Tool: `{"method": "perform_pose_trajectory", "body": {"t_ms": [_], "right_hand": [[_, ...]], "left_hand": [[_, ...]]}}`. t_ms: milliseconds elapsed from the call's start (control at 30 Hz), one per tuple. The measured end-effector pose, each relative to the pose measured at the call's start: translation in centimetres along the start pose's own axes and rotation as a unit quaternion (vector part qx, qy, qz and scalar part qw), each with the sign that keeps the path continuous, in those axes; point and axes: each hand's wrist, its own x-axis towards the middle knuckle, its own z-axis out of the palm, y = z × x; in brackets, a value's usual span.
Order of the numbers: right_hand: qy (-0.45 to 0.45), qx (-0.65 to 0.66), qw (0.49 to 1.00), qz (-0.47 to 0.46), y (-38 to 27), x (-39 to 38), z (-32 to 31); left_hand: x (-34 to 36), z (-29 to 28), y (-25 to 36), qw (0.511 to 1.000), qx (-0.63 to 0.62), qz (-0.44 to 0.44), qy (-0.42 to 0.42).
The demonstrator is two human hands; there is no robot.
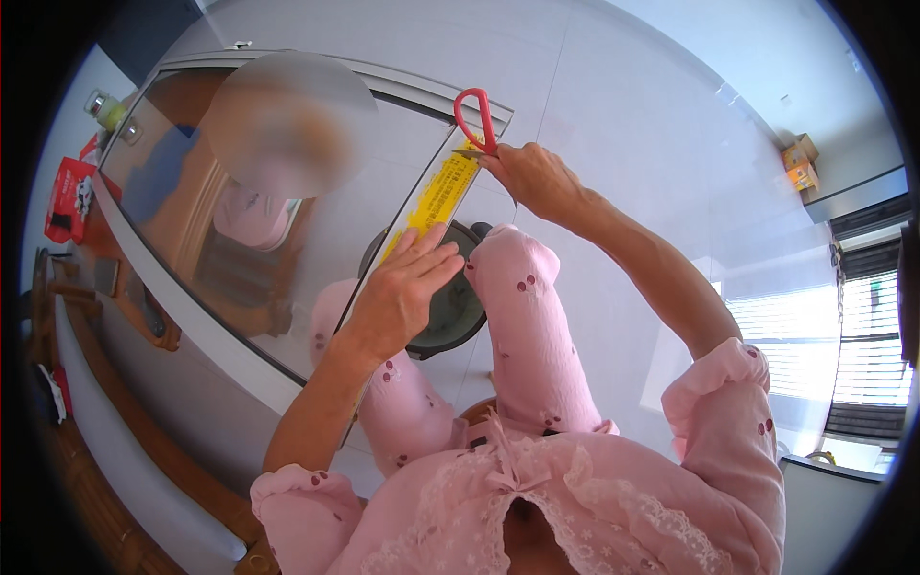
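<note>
My right hand (539, 182) is closed around a pair of scissors (486, 127); their red handle loops point away from me. The metal blade lies across the far end of a yellow printed strip (433, 206). This strip runs along the pale edge of a glass-topped table (220, 379), and whether it is stuck down I cannot tell. On the strip's near end rests my left hand (407, 292), its fingers stretched out and laid over the yellow surface. My left palm hides part of the table edge.
Below the strip, a dark round bin (448, 321) stands on the floor between my knees. The glossy glass carries reflections. Left of the table are a red bag (69, 199) and a wooden bench (158, 474). Orange boxes (799, 163) sit far right, beyond the pale tiled floor (632, 192).
</note>
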Motion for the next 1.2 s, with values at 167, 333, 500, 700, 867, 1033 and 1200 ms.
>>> {"method": "perform_pose_trajectory", "body": {"t_ms": [167, 333, 500, 700, 867, 1033, 1200], "right_hand": [[0.003, 0.024, 0.999, -0.032, -0.5, -0.7, 0.5], [-0.008, -0.022, 1.0, -0.021, 0.0, 0.5, -0.5], [-0.045, -0.073, 0.995, -0.05, -0.2, -0.6, 0.2], [0.062, -0.139, 0.973, -0.173, 0.4, 0.7, 0.2], [-0.031, -0.049, 0.997, -0.046, -0.3, 0.4, -0.2], [0.061, -0.167, 0.957, -0.229, 0.2, -0.8, 1.3], [-0.087, -0.006, 0.995, 0.041, -2.7, -0.3, -2.1]], "left_hand": [[-0.2, 0.1, 0.6, 0.999, 0.037, 0.006, -0.019], [-0.5, 0.5, 0.7, 0.999, 0.046, -0.018, -0.018], [-0.2, 0.2, 1.0, 0.998, 0.025, -0.009, -0.06], [-0.5, 1.0, 0.8, 0.999, 0.04, -0.002, -0.026], [-0.7, 1.2, 0.6, 0.997, 0.069, -0.006, -0.037], [0.0, 0.3, 1.2, 0.992, 0.072, 0.003, -0.103], [-0.5, 1.1, 0.9, 0.995, 0.091, -0.01, -0.04]]}}
